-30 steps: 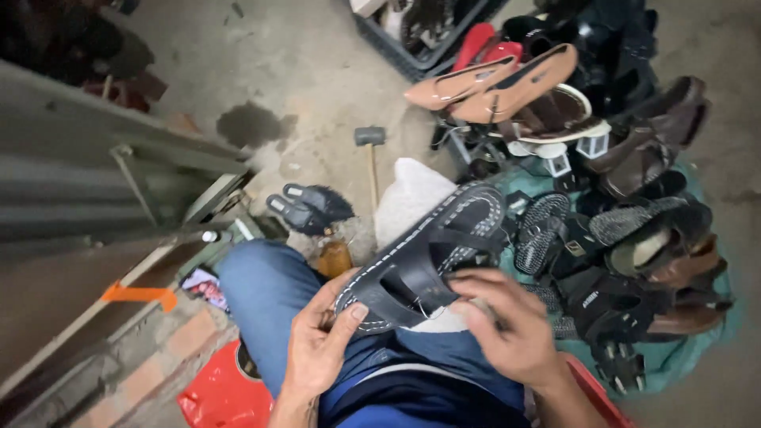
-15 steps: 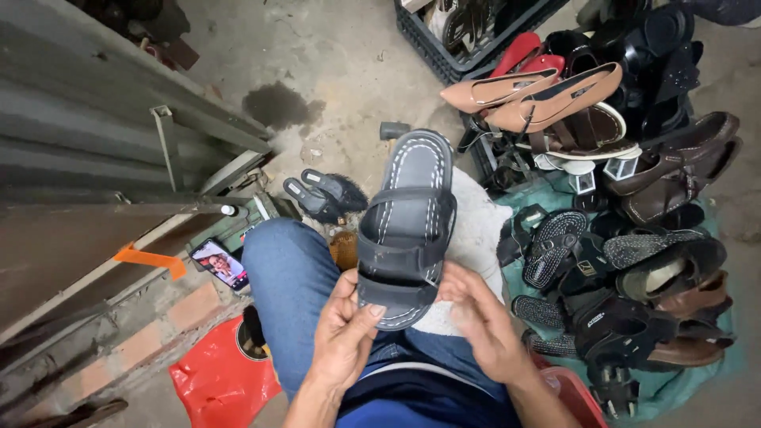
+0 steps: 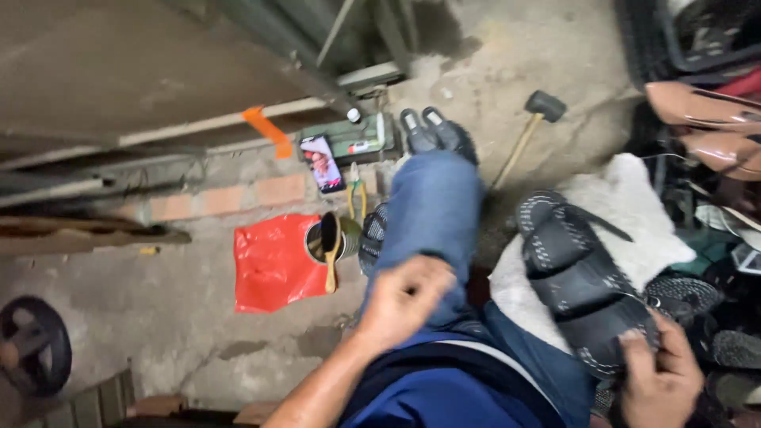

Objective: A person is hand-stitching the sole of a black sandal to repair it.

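The right hand (image 3: 659, 379) holds a dark sandal (image 3: 583, 281) by its near end, fingers (image 3: 634, 339) curled over the rim of the sole and closed on it. The sandal lies over the right knee on a white fleecy cloth (image 3: 634, 230), its long axis running from the fingers up and away to the left, so the far end points toward the concrete floor (image 3: 507, 47) ahead; pale stitching lines its edge and straps.

The left hand (image 3: 404, 297) hangs above the left thigh in blue jeans (image 3: 436, 206), its fingers (image 3: 424, 273) loosely bent inward with nothing in them.

Beyond the left fingers, to their left, a small tin can (image 3: 345, 238) with a wooden-handled brush (image 3: 330, 250) stands on a red plastic bag (image 3: 273, 261). Farther off lie yellow-handled pliers (image 3: 354, 194), a phone with a lit screen (image 3: 321, 162) and a mallet (image 3: 531, 127). More shoes (image 3: 705, 127) crowd the floor past the right fingers.
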